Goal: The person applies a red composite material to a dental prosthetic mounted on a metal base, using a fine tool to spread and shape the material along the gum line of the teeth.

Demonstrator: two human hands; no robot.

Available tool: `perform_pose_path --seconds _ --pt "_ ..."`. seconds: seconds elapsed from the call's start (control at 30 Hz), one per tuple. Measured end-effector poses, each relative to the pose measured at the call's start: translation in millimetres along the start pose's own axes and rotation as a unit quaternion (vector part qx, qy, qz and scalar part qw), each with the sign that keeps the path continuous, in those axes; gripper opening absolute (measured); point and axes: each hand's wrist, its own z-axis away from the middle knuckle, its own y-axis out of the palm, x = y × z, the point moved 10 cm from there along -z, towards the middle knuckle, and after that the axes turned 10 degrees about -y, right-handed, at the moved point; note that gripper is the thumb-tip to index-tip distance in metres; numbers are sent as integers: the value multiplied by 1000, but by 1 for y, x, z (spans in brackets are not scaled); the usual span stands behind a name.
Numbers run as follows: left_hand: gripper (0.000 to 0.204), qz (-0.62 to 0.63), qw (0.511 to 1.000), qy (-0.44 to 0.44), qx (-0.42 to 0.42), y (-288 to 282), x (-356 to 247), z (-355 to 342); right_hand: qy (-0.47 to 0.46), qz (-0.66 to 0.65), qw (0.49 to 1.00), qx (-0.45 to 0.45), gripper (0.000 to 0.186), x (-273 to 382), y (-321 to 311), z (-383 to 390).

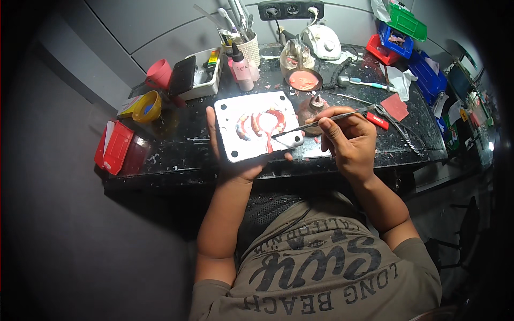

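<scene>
My left hand (245, 170) grips a white rectangular dental flask half (227, 115) from below and the side, tilted toward me above the front of the bench. In its plaster face lie two curved red wax denture shapes (277, 119) with pale teeth, and a red strip runs from one to the near edge. My right hand (353, 140) pinches a thin dark metal wax spatula (293, 128) between thumb and fingers. The spatula's tip is at the flask's face, beside the red strip; whether it touches cannot be seen.
Behind the flask stand a dropper bottle (242, 74), a pan of pink wax (304, 81) and a squat bottle (309, 112). A red lighter (377, 121) and pink wax sheet (395, 107) lie right. Yellow cup (146, 106) and red bin (114, 148) are left.
</scene>
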Motion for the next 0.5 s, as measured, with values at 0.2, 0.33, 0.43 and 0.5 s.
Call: perform_pose_path --seconds 0.2,0.33,0.43,0.5 --pt "121 -30 999 -3 -21 -5 -1 -1 7 1 1000 -1 14 0 1 0" --pt "120 -12 1000 -12 -8 -2 2 0 18 -9 1000 4 15 -6 0 0" --pt "118 19 1000 -1 22 4 2 0 30 -30 999 -2 15 -9 0 1" --pt "118 19 1000 -2 19 3 2 0 32 -25 999 -3 15 -8 1 1"
